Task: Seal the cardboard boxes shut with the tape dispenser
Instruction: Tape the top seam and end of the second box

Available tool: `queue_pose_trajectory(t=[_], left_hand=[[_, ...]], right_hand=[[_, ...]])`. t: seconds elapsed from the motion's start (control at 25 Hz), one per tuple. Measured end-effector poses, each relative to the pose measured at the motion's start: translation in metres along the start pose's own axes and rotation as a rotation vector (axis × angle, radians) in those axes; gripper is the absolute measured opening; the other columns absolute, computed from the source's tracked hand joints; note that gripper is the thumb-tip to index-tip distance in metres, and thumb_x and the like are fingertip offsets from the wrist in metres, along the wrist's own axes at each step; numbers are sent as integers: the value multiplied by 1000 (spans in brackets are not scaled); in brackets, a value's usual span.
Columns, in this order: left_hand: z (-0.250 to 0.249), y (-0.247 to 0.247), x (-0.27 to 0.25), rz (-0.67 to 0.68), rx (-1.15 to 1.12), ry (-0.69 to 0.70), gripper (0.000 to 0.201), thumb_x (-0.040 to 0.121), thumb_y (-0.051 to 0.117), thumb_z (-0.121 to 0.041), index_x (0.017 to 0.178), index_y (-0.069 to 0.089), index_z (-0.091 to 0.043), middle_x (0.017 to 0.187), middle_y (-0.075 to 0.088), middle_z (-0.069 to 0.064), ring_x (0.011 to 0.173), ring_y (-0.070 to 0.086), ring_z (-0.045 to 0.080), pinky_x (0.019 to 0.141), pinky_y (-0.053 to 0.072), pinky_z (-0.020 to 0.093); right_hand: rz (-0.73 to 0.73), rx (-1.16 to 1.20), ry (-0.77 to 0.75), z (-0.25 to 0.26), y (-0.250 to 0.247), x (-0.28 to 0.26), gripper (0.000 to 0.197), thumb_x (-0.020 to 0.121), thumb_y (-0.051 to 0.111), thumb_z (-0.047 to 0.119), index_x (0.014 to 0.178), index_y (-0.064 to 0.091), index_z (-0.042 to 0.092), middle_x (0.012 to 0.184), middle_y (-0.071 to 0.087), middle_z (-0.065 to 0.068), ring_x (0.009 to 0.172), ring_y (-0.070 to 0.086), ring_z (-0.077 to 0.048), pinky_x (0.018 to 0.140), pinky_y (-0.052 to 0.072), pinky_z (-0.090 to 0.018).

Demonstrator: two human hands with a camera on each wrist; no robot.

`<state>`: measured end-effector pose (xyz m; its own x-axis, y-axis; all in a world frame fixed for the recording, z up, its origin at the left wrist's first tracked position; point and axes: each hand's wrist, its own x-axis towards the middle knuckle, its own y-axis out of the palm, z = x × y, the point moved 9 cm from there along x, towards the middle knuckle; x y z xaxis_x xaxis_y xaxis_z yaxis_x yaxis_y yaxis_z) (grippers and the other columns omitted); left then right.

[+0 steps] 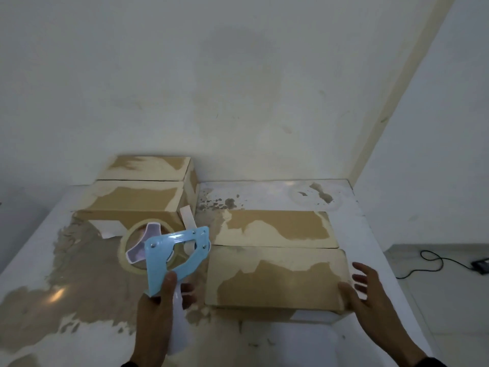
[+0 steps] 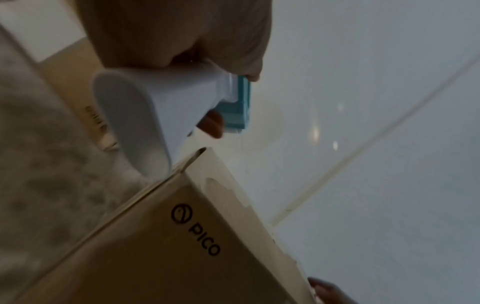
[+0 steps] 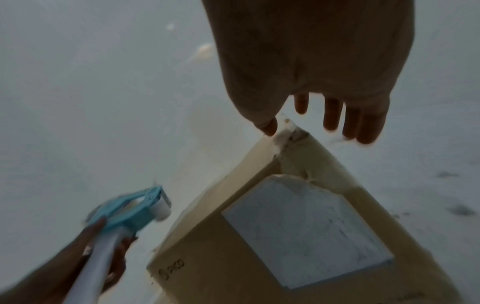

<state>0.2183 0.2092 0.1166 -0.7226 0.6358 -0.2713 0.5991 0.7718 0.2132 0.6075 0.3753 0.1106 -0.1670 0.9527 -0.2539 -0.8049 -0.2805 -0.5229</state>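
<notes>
My left hand (image 1: 178, 286) grips the white handle of the light-blue tape dispenser (image 1: 177, 250), which hangs over the table just left of the near cardboard box (image 1: 275, 279). The tape roll (image 1: 132, 250) sits in its frame. The near box has both top flaps down, with the seam (image 1: 275, 247) running left to right. My right hand (image 1: 353, 282) is open at that box's near right corner, thumb on the top and fingers spread past the edge. The right wrist view shows a white label (image 3: 306, 230) on the box's side. A second box (image 1: 140, 192) stands at the back left.
The white table (image 1: 39, 247) has worn brown patches and ends against the wall behind. Its right edge drops to the floor, where a black cable (image 1: 434, 260) lies. A white strip (image 1: 188, 215) sticks up beside the back box. A ring mark (image 1: 312, 197) is at the back right.
</notes>
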Motion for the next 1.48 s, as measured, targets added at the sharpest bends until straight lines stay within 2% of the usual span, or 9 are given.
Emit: queue_pose_trajectory(t=[0.12, 0.24, 0.36, 0.48, 0.76, 1.0, 1.08, 1.36, 1.48], left_hand=[[-11, 20, -2, 35, -142, -26, 67, 95, 38, -52, 118, 52, 10, 55, 52, 6, 38, 45, 16, 40, 36, 17], [-19, 62, -8, 133, -80, 11, 64, 97, 22, -53, 97, 60, -1, 57, 56, 0, 55, 44, 23, 43, 39, 22], [-36, 117, -29, 291, 15, 117, 55, 93, 32, -53, 122, 53, -11, 99, 67, 3, 87, 62, 22, 66, 53, 22], [-46, 156, -52, 414, 89, 128, 50, 87, 44, -49, 130, 39, -26, 120, 60, -5, 102, 64, 8, 75, 55, 24], [-21, 188, -52, 509, 169, 39, 23, 100, 42, -29, 122, 46, -28, 121, 56, -11, 98, 57, -15, 74, 47, 7], [-11, 192, -22, 503, 46, -420, 54, 91, 48, -56, 107, 65, -7, 90, 73, 4, 76, 67, 18, 75, 50, 31], [-14, 194, -17, 536, 48, -470, 45, 89, 57, -48, 102, 65, -5, 79, 71, 3, 67, 64, 14, 65, 52, 27], [-2, 196, -24, 600, 105, -587, 51, 90, 54, -51, 101, 64, -2, 82, 68, 10, 65, 66, 18, 55, 57, 25], [-1, 193, -18, 609, 268, -476, 38, 92, 53, -40, 106, 65, -7, 90, 69, 10, 69, 69, 19, 61, 57, 27]], right_hand=[[-120, -102, -300, 68, -11, -15, 26, 85, 66, 31, 108, 54, 34, 98, 61, 9, 92, 58, -7, 76, 45, -17], [248, -44, -423, 135, 45, -35, 12, 87, 61, 42, 98, 63, 39, 90, 67, 11, 84, 62, -4, 70, 47, -13], [549, 78, -404, 168, 100, -49, 35, 93, 43, 52, 124, 53, 40, 111, 66, 10, 100, 63, -6, 85, 54, -26], [505, 347, -315, 185, 101, -43, 42, 95, 33, 55, 128, 49, 36, 118, 67, 9, 104, 66, -6, 89, 56, -31], [315, 591, -7, 131, 81, 4, 39, 101, 34, 34, 125, 54, 10, 108, 70, -15, 87, 73, -21, 83, 59, -40], [217, 1031, 324, 84, 75, 22, 48, 90, 51, 50, 74, 46, 5, 58, 51, -13, 54, 52, -10, 58, 40, -17], [254, 999, 323, 81, 68, 24, 41, 100, 28, 35, 80, 49, 5, 61, 51, -10, 58, 47, -18, 62, 40, -29], [349, 890, 235, 77, 56, 30, 51, 69, 62, 56, 74, 57, 5, 67, 53, -11, 57, 50, -17, 55, 46, -30], [390, 870, 217, 74, 51, 29, 45, 91, 36, 43, 81, 54, 3, 62, 56, -8, 57, 49, -17, 53, 47, -28]])
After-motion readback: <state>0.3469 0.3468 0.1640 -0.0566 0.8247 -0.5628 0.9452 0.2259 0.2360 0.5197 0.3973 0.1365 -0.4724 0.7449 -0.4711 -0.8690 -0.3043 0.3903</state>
